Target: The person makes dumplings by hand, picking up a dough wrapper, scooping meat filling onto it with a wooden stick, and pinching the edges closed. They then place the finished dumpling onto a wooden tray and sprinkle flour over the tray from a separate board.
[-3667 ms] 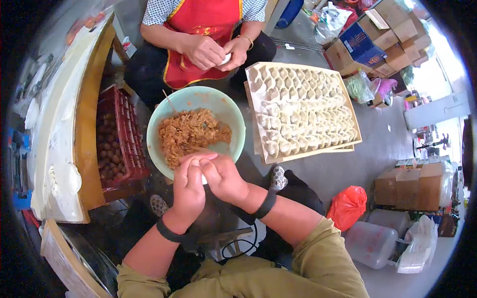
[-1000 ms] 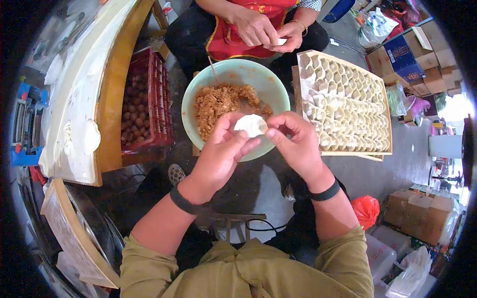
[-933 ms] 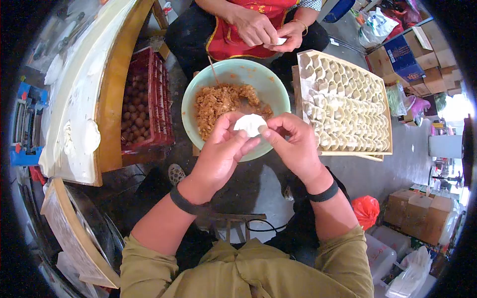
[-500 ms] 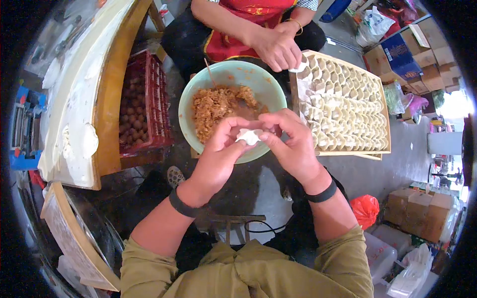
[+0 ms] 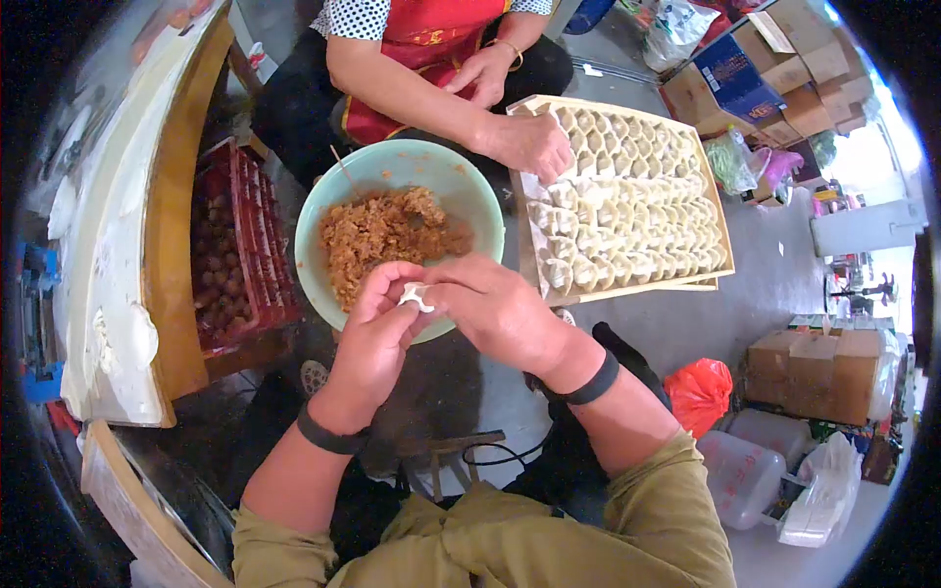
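Between my two hands is a small white dumpling, its dough partly hidden by my fingers. My left hand pinches it from the left, thumb against fingers. From the right, my right hand presses on its edge with closed fingertips. Just beyond my hands stands a pale green bowl with brown minced filling heaped in its left part. A thin stick leans out of the filling. To the right, a wooden tray holds rows of shaped dumplings.
Across from me, a co-worker's hand reaches over the tray's left edge. A floured table and a red crate of round brown items stand at left. Cardboard boxes and a red bag lie at right.
My view has shifted, so the bowl and tray appear further left. My right hand has closed over the dumpling's right side. The co-worker's one hand has moved onto the tray, apart from the other.
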{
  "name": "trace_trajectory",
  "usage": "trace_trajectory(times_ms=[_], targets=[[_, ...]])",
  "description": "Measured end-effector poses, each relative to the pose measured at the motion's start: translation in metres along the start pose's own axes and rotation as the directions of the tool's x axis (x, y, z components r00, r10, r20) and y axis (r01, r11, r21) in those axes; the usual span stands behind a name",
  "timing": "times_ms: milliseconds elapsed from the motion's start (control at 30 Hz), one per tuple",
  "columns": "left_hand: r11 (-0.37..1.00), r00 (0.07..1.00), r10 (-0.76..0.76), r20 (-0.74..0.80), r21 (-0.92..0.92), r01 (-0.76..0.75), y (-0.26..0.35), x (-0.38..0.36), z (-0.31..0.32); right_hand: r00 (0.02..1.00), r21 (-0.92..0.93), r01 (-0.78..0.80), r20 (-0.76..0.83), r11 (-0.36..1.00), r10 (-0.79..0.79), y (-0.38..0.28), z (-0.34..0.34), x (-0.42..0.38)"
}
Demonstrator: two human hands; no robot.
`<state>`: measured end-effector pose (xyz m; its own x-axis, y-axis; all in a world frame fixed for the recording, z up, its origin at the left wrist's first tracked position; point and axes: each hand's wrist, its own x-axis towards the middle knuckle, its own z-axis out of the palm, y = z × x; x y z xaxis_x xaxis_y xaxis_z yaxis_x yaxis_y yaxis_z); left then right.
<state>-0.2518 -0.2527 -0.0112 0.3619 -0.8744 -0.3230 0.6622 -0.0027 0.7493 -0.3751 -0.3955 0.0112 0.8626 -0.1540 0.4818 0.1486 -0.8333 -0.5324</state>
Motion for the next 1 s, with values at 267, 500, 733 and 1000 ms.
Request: trace_trajectory(times_ms=[267,500,733,1000], targets=[[0.998,0.999,-0.023,-0.031,0.06,0.025,-0.005,0.004,0.004,0.999,0.028,-0.04,0.005,0.999,0.04,0.0,-0.007,-0.005],[0.998,0.994,-0.01,-0.111,0.062,0.017,-0.005,0.008,-0.002,0.982,-0.017,-0.176,0.072,0.984,0.177,0.019,-0.022,-0.02],[0.985,0.968,0.163,-0.188,0.083,-0.15,-0.003,0.011,-0.01,0.898,-0.013,-0.39,-0.229,0.921,0.377,0.041,-0.078,-0.03],[0.982,0.977,0.162,-0.14,0.117,-0.146,-0.005,0.012,-0.007,0.713,0.181,-0.553,-0.402,0.813,0.575,0.045,-0.101,-0.048]])
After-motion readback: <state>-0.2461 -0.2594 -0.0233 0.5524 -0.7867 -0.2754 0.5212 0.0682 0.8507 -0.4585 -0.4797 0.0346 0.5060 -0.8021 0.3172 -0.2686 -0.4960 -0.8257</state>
